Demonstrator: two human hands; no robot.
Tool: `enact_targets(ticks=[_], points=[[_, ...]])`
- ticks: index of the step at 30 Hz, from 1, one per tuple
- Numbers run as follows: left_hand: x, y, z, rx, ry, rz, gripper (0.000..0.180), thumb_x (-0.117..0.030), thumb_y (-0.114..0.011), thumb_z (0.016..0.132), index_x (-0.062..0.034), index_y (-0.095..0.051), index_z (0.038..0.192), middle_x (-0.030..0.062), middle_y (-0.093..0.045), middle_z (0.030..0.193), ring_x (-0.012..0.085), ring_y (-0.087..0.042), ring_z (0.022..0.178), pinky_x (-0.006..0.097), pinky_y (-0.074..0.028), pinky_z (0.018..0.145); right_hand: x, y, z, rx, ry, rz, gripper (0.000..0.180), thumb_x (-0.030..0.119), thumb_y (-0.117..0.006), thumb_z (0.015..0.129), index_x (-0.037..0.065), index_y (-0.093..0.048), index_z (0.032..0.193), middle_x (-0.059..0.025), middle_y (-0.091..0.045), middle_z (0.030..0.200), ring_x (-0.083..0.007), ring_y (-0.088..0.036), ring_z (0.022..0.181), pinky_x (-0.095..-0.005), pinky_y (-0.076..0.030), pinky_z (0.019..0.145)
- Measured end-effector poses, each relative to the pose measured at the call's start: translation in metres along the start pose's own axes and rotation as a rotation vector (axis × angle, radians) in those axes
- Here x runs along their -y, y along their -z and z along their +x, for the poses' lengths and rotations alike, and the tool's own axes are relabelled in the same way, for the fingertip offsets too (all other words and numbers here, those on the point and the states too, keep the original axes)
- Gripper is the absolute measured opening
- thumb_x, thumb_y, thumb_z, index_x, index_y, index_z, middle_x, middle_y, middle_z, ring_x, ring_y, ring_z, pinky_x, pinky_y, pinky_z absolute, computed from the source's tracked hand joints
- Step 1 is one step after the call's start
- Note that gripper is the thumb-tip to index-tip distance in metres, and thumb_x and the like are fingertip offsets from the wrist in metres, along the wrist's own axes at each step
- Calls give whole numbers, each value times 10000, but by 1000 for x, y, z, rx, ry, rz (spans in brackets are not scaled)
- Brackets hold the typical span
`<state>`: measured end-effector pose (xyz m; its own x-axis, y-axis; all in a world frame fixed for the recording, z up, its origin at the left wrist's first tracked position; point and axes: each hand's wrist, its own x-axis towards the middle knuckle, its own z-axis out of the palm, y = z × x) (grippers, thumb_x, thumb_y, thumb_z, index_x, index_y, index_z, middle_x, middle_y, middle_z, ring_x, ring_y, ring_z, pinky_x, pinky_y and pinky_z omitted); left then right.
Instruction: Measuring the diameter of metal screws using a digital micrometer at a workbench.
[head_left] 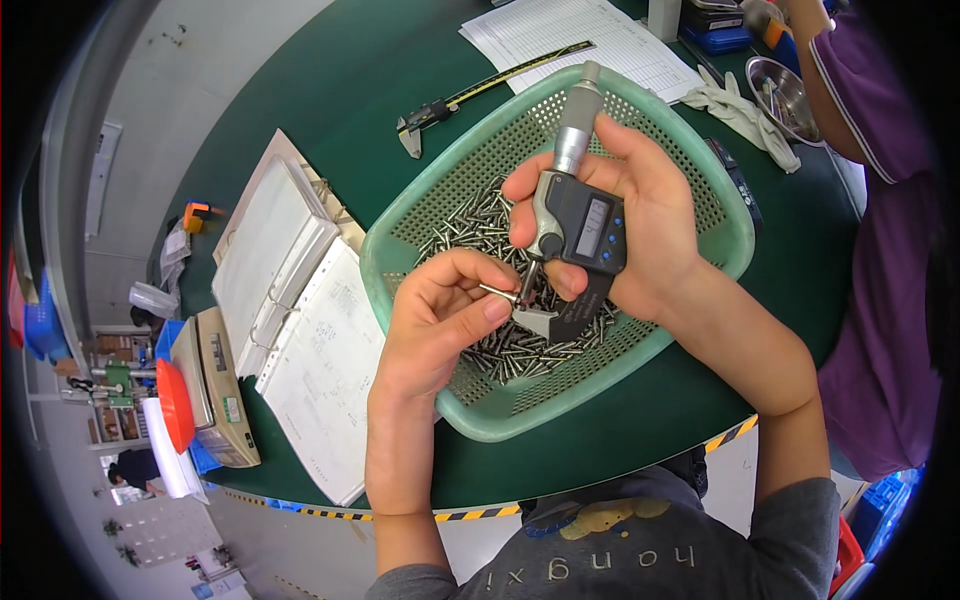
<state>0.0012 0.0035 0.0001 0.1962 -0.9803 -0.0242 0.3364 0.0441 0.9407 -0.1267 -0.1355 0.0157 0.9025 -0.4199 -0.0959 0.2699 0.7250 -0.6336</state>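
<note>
Nearest the camera, the right hand (645, 215) is wrapped around a digital micrometer with a black body, grey metal frame and ribbed thimble (590, 235), its grip closed firmly, fingers folded over the frame. The left hand's (430, 315) grip is pinched tight, thumb against forefinger, on a slim, shiny metal pin (497, 293), whose far end lies at the gap between the micrometer's measuring faces; whether both faces touch it cannot be told.

Beneath them, a pale green, perforated plastic basket with rounded corners (480, 430) carries a loose heap of similar silvery metal pins (515, 365). Both hands and the micrometer hide much of the heap.

The basket stands on a smooth, dark green desk (620, 425) with a curved edge lined in yellow-and-black striped tape (733, 433). Just left of the basket lies an open ring binder of white paper pages (320, 390), and beyond it a beige boxy weighing scale (225, 420) beside an orange-red rounded plastic tray (174, 405).

Past the basket are a black-and-yellow caliper with metal jaws (430, 115), printed white sheets (570, 40), a limp white fabric glove (740, 115) and a round, polished metal bowl (797, 85). A person in a purple shirt (885, 330) is close by on the right. Farther off spread a grey floor (300, 545) and pale walls.
</note>
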Motion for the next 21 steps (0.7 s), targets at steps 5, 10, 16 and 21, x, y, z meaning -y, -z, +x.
enact_targets(ticks=[5, 10, 16, 21], points=[[0, -1, -1, 30, -1, 18, 168, 9, -607, 732, -3, -536, 884, 63, -558, 896, 116, -527, 831, 239, -417, 745, 0, -2, 1, 8, 27, -55, 598, 510, -266, 855, -23, -538, 855, -136, -577, 668, -161, -478, 375, -226, -398, 343], [-1, 0, -3, 36, 8, 29, 169, 12, -602, 726, -4, -533, 879, 66, -556, 895, 115, -525, 835, 239, -412, 752, 1, -5, -1, 5, 36, -114, 601, 527, -282, 848, -14, -543, 836, -140, -578, 654, -151, -470, 361, -217, -384, 327], [-2, -3, 0, 6, 12, 22, 164, 4, -598, 720, -4, -531, 869, 71, -561, 881, 131, -529, 835, 254, -410, 770, -3, -2, -2, -13, 29, -115, 606, 521, -261, 857, -18, -538, 868, -132, -577, 667, -145, -469, 367, -216, -391, 353], [-6, -8, 2, -191, -77, 58, 173, 8, -579, 707, -7, -517, 868, 77, -561, 879, 153, -525, 845, 274, -399, 788, -2, -2, 1, 10, 99, -84, 610, 453, -162, 888, -35, -525, 927, -135, -573, 691, -155, -475, 386, -230, -403, 384]])
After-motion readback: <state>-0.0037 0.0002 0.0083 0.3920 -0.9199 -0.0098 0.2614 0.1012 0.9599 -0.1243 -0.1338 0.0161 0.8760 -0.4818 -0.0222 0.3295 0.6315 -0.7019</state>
